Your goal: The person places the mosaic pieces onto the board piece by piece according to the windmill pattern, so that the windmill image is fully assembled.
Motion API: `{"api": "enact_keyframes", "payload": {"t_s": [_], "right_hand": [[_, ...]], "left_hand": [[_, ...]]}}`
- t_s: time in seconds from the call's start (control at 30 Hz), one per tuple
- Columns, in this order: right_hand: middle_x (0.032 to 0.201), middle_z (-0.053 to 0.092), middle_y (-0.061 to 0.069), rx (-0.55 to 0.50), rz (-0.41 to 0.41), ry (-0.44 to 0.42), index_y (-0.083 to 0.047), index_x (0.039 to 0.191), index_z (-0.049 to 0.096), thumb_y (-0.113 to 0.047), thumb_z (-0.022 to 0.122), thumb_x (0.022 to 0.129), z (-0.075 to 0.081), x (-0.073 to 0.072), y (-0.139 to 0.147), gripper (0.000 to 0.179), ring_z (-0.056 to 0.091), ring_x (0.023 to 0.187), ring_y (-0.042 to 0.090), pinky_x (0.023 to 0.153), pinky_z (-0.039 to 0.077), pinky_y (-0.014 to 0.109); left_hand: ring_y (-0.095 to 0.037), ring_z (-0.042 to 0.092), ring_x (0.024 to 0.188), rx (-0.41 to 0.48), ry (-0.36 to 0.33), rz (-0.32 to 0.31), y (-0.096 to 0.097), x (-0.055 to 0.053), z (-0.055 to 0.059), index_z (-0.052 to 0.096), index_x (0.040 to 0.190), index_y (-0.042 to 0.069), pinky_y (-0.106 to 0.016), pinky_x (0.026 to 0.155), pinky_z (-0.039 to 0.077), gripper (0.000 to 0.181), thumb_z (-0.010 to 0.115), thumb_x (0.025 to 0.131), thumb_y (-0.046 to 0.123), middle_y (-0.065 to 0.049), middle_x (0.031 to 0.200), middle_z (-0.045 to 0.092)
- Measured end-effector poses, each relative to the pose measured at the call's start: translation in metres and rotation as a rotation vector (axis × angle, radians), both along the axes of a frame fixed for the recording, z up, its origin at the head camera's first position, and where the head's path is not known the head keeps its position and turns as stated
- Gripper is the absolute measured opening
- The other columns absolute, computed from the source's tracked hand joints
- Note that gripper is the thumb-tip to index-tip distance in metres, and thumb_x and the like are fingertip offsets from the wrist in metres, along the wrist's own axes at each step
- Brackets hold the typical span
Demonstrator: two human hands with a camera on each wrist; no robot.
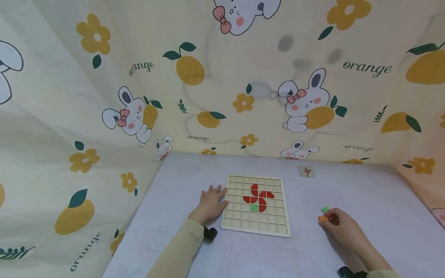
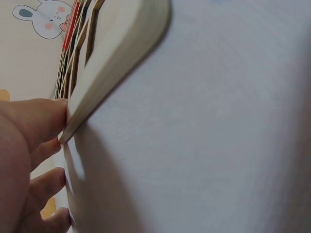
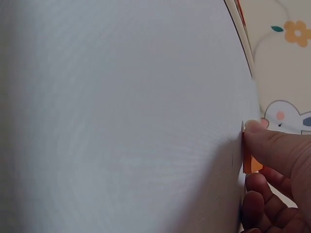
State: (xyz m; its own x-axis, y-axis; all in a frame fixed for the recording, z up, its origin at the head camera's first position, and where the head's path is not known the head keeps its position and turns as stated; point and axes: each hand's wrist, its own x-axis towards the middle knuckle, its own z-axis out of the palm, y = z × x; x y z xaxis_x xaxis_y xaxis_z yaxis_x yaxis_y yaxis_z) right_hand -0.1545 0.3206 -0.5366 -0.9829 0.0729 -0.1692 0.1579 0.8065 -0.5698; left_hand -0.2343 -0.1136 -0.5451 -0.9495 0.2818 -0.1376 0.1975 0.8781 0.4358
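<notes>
A square wooden grid board lies on the table, its slots bearing several red curved tiles set like a pinwheel and one green square tile. My left hand rests at the board's left side with fingers spread. In the left wrist view, the thumb touches the board's rim. To the right of the board, my right hand pinches a small orange tile between thumb and fingers. Just beyond its fingertips is another green tile. The orange tile is partly hidden by the thumb in the right wrist view.
A small card printed with a red pinwheel on a grid lies at the back right of the white table. A cloth curtain with rabbits and oranges hangs behind the table and along its sides.
</notes>
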Motion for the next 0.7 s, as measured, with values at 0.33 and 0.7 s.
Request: {"api": "enact_keyframes", "payload": {"t_s": [0.33,0.7], "right_hand": [[0.096,0.060,0.011,-0.016,0.005,-0.009,0.003,0.112,0.053,-0.038,0.071,0.088,0.004,0.000,-0.002,0.051,0.056,0.086,0.025,0.067,0.048,0.036],[0.094,0.065,0.006,-0.008,0.092,0.047,-0.003,0.114,0.061,-0.027,0.058,0.098,0.020,-0.008,-0.008,0.029,0.060,0.082,0.022,0.063,0.049,0.036]], "left_hand": [[-0.039,0.013,0.144,0.004,-0.006,-0.001,-0.001,0.001,0.001,0.039,0.149,0.017,-0.063,0.112,0.005,0.056,0.051,0.099,0.039,-0.011,0.156,0.029],[-0.037,0.012,0.145,-0.006,-0.010,0.001,0.000,0.000,0.001,0.038,0.150,0.018,-0.062,0.112,0.005,0.056,0.050,0.099,0.040,-0.009,0.156,0.028]]}}
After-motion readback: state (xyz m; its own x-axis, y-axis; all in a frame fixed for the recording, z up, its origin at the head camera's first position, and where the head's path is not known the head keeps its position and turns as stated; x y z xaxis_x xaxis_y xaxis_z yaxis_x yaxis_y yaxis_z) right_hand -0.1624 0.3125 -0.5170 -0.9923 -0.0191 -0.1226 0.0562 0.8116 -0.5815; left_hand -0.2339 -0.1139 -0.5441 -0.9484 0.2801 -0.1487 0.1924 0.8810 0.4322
